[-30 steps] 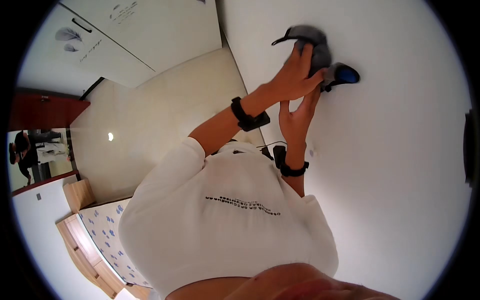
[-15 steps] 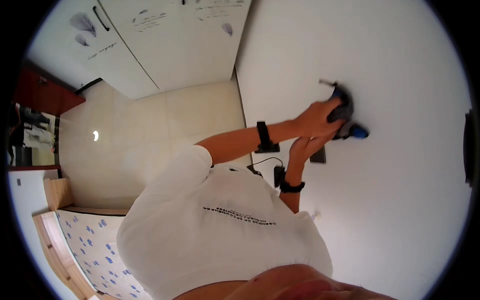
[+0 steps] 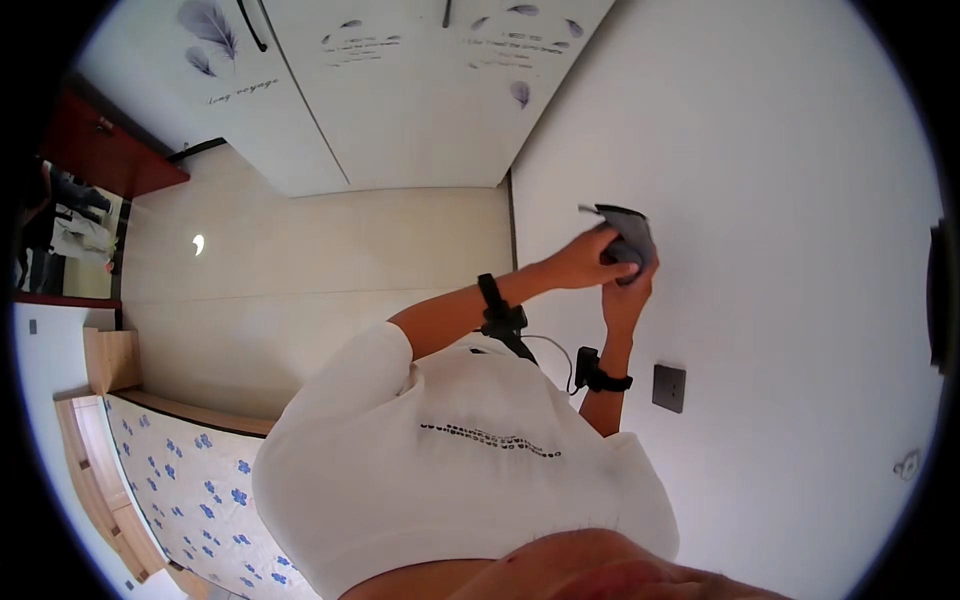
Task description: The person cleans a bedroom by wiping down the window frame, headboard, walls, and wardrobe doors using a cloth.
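Observation:
A grey, soft-looking fabric item (image 3: 632, 232) with a dark upper edge and a short strap-like end is held up before the white wall. I cannot make out its exact kind. My left hand (image 3: 582, 262) grips its left side, thumb and fingers closed on the fabric. Below and to the right, my right hand (image 3: 630, 295) is closed round its lower right part, with most of its fingers hidden behind the item. Both wrists wear black straps with small boxes, and a cable runs near them.
A wall socket (image 3: 669, 388) is set in the white wall (image 3: 790, 300) at right. A white wardrobe (image 3: 410, 130) with feather prints stands ahead, beside tiled floor (image 3: 330, 240). A bed with a blue-flowered sheet (image 3: 200, 490) lies at lower left, near a red door (image 3: 120, 150).
Both hands have moved left with the fabric item, which has turned so its blue parts no longer show. The view has shifted, uncovering the wall socket.

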A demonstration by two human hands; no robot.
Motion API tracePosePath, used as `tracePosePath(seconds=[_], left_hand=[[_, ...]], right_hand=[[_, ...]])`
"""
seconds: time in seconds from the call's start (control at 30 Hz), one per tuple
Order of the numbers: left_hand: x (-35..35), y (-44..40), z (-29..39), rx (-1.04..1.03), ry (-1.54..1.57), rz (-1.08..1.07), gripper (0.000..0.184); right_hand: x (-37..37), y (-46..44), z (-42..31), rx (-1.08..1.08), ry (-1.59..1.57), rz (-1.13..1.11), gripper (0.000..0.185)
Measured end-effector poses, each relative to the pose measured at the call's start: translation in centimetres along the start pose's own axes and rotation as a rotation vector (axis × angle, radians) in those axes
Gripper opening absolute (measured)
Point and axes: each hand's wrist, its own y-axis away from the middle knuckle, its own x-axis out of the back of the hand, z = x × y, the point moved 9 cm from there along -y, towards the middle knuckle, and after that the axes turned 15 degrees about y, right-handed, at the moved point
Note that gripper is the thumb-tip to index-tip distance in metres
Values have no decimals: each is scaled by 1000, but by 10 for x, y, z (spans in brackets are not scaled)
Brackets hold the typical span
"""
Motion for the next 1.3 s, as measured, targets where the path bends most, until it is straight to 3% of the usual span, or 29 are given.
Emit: tracePosePath(seconds=[0.03,0.1,0.13,0.17,0.27,0.33,0.37,0.43,0.5,0.57,0.6,0.63,0.67,0.7,0.73,0.77,0.83,0.93,0.97,1.07,1.23,1.3], left_hand=[[23,13,2,104,-57,43,60],[52,36,-24,51,-125,149,61],[89,32,-18,-67,-242,255,62],[107,35,-15,-60,-159,285,66],[179,44,-42,-13,-109,475,67],[205,53,-99,652,102,331,64],[227,47,-101,638,104,375,64],[258,35,-83,492,-37,443,63],[285,17,-71,474,-147,484,59],[322,-11,-21,335,-205,590,55],[312,-12,-11,372,-213,579,52],[314,-34,33,148,-331,613,49],[315,-48,67,48,-493,641,46],[312,-65,121,-272,-685,712,44],[319,-70,122,-142,-607,713,46],[310,-60,133,-142,-614,732,46],[310,-66,168,-430,-561,827,50],[310,-72,185,-608,-641,824,50],[323,-76,180,-601,-652,847,50],[361,-105,145,-243,-440,752,45],[386,-109,95,-194,-394,768,44],[390,-106,80,-217,-400,802,45]], right_hand=[[-16,1,-6,-10,-15,-32,64],[-66,-11,-2,-112,-85,-316,55],[-94,-15,-14,39,-60,-254,46],[-110,-20,-28,-45,-134,-368,44],[-158,-44,-49,95,-112,-349,46],[-173,-68,-56,77,-231,-195,53],[-197,-84,-62,107,-243,-227,53],[-214,-111,-61,90,-381,-58,59],[-235,-146,-69,103,-294,-21,63],[-241,-180,-108,192,-533,63,63],[-222,-188,-120,241,-582,139,63],[-214,-198,-145,311,-655,130,63],[-212,-224,-165,336,-586,69,63],[-218,-249,-189,373,-529,-6,63],[-214,-270,-203,379,-536,-11,63],[-207,-263,-218,455,-513,-23,63],[-206,-267,-248,547,-504,-61,64],[-205,-270,-283,715,-346,56,55],[-219,-279,-286,724,-358,35,55],[-219,-290,-303,726,-192,62,53],[-247,-288,-294,795,-136,110,53],[-266,-289,-283,706,-218,-49,52]])
